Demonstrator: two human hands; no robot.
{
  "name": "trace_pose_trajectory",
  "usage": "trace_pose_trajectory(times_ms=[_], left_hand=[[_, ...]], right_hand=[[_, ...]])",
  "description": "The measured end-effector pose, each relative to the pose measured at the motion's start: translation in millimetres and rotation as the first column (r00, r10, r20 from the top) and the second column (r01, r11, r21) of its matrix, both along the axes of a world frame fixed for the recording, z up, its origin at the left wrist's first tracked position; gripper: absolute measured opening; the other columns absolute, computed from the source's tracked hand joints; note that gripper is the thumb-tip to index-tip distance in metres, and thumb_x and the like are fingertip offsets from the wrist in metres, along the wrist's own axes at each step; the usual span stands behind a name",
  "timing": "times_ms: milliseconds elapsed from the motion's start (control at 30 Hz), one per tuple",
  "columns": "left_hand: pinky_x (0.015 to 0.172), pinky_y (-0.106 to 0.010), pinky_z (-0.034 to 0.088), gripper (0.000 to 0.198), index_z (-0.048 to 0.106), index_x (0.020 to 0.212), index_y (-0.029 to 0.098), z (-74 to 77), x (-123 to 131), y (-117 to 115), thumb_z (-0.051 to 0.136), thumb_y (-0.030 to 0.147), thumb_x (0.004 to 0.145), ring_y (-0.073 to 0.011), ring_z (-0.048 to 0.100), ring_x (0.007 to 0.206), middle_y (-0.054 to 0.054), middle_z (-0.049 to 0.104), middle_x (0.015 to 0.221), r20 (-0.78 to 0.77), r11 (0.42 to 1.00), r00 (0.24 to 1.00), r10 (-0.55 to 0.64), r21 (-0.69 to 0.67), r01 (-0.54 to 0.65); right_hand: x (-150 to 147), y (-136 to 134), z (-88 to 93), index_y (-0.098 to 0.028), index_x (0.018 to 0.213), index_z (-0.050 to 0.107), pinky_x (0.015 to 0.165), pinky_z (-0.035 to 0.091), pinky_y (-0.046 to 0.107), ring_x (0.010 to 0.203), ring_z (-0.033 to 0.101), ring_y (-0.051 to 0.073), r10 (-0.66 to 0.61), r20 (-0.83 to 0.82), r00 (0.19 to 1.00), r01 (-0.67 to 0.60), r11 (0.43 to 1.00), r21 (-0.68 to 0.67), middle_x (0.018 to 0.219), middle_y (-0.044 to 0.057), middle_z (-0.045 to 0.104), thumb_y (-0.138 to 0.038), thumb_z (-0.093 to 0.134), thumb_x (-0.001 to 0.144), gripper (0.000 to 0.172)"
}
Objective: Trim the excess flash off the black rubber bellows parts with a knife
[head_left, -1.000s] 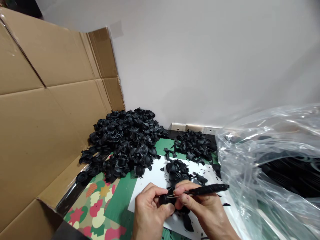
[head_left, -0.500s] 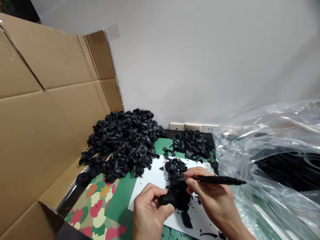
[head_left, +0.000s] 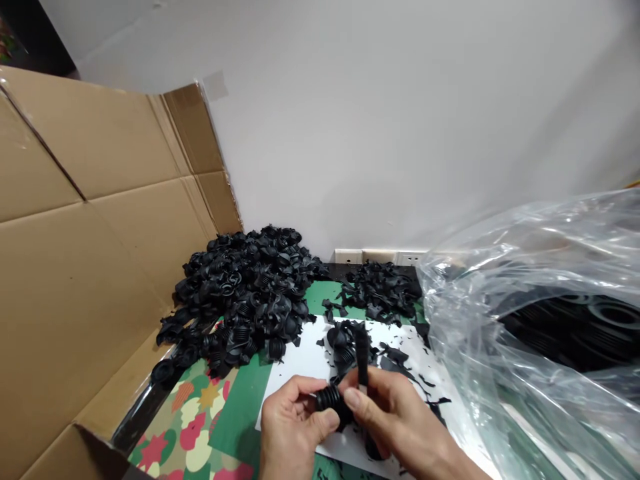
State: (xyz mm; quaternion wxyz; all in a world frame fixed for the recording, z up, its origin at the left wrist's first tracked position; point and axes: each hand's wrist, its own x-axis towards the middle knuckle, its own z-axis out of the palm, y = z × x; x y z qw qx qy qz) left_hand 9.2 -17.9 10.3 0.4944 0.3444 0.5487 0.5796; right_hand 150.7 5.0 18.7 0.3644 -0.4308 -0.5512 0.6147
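Observation:
Between the thumb and fingers of my left hand (head_left: 291, 427) is a ribbed black rubber bellows (head_left: 329, 399), lying sideways just over the white sheet (head_left: 285, 373). My right hand (head_left: 397, 410) is closed around a slim black tool (head_left: 361, 350) with a pale metal section, its dark end pointing up; the exact kind is unclear. The right thumb and index finger meet the right end of the bellows, whose far side they partly hide. Loose black rubber pieces (head_left: 343, 337) lie on the sheet just beyond both hands.
A large heap of ribbed black parts (head_left: 250, 287) rests against the cardboard box (head_left: 125, 247) at left. Black scraps (head_left: 383, 287) form a smaller pile near the wall sockets (head_left: 380, 257). At right sits a clear plastic bag (head_left: 465, 313) with black parts inside.
My right hand has moved left and down to the bellows. The tool has swung from lying level to standing upright in it. My left hand still holds the bellows.

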Motion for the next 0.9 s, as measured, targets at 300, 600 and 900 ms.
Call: trace_pose_trajectory(times_ms=[300, 600, 900], left_hand=[[0.041, -0.018, 0.037, 0.02, 0.072, 0.069, 0.013, 2.3, 1.6, 0.0, 0.073, 0.012, 0.049, -0.0087, 0.049, 0.042, 0.001, 0.064, 0.048, -0.018, 0.999, 0.999, -0.028, 0.021, 0.029], [0.039, -0.018, 0.038, 0.021, 0.073, 0.067, 0.014, 3.9, 2.0, 2.0, 0.076, 0.013, 0.046, -0.009, 0.047, 0.042, 0.001, 0.061, 0.047, -0.018, 0.999, 1.0, 0.0, 0.043, 0.001], [0.04, -0.016, 0.036, 0.012, 0.072, 0.065, 0.016, -0.1, 0.6, 2.5, 0.072, 0.014, 0.053, -0.0073, 0.045, 0.045, 0.003, 0.059, 0.055, -0.103, 0.99, 0.995, -0.008, 0.138, 0.022]], right_hand=[[-3.7, -0.2, 0.3, -0.018, 0.065, 0.052, 0.032, 0.025, 0.017, 0.036, 0.033, 0.006, -0.03, 0.016, 0.999, 0.029, 0.999, 0.035, 0.045, -0.008, 0.038, -0.034, 0.048, 0.079, 0.021], [-2.9, 4.7, -7.6, -0.018, 0.065, 0.05, 0.032, 0.03, 0.016, 0.034, 0.034, 0.006, -0.04, -0.008, 0.999, 0.04, 0.999, 0.006, 0.044, -0.009, 0.039, -0.036, 0.051, 0.079, 0.023], [-5.4, 4.1, -9.5, -0.018, 0.065, 0.049, 0.031, 0.028, 0.014, 0.033, 0.033, 0.005, -0.08, -0.016, 0.997, 0.08, 0.997, -0.023, 0.043, -0.01, 0.038, -0.037, 0.053, 0.078, 0.023]])
